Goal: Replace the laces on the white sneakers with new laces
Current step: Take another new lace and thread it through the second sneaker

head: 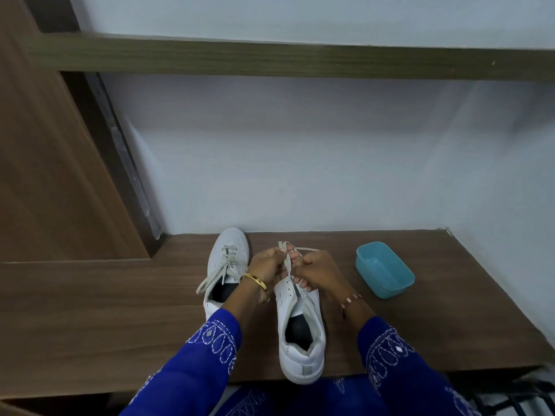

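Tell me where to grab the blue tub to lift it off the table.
Take the blue tub by its rim, pinching the long wall nearest the right hand, coming from above. It stands upright with its open mouth up and looks empty, so the rim is free, and nothing on the table blocks that side.

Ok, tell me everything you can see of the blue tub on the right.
The blue tub is a small rectangular container with rounded corners, plastic by the look of it, light blue inside and out. It has no lid and nothing shows inside. It stands upright on the wooden shelf, to the right of the sneaker being laced and near the back wall. Neither hand touches it; it stands apart from both shoes.
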A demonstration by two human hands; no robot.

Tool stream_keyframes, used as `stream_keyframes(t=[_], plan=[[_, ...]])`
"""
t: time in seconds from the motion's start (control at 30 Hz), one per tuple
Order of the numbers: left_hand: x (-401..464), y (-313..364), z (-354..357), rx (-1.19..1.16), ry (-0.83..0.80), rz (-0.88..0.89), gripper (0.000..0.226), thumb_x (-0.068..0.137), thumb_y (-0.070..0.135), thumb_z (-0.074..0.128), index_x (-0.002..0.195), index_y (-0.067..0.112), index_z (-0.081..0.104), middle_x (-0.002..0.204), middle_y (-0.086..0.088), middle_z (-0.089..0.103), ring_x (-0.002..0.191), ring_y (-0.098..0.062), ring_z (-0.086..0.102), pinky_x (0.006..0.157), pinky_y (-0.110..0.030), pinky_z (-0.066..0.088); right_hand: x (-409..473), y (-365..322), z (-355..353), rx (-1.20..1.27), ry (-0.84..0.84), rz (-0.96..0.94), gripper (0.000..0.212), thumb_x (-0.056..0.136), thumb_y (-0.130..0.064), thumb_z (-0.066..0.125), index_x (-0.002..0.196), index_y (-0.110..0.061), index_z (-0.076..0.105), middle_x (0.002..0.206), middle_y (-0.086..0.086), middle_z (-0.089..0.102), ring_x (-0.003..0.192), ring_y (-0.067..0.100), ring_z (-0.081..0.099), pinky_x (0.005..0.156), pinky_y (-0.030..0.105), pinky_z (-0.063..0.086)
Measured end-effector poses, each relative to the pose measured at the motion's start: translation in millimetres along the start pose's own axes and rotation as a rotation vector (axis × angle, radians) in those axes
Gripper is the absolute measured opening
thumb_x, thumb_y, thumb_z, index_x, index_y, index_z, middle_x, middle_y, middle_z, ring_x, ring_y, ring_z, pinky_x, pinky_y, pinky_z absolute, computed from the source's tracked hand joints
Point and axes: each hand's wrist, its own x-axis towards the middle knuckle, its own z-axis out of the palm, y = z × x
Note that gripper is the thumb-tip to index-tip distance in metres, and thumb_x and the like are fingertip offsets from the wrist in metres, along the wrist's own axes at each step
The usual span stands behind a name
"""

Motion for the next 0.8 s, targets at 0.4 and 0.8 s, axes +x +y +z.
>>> stream_keyframes(t=[0.4, 0.8], plan=[[4, -7, 2, -0.021, -0.027, -0.031, 0.02, 0.097, 0.005, 0.042, 0.105, -0.001, 0.06, 0.054, 0.0, 0.067, 0.042, -0.004, 0.058, 0.044, -0.015, 0.047, 0, 1, -1, 0.028, 0.062, -0.001, 0.025, 0.083, -0.001, 0.059, 0.061, -0.012, 0.058, 0.056, 0.007, 0.056, 0.031, 0.003, 0.042, 0.034, 0.013, 0.036], [7, -13, 4, -0.06, -0.07, -0.033, 0.021, 0.095, 0.006, 0.045, 0.082, 0.006, 0.062, 0.058, -0.007, 0.063, 0.037, -0.014, 0.051, 0.044, -0.02, 0.05, 8, 8, 7, 0.155, 0.067, 0.094, 0.012, 0.086, -0.005, 0.056, 0.075, -0.002, 0.06, 0.058, 0.01, 0.057, 0.028, 0.003, 0.044, 0.035, 0.013, 0.037]])
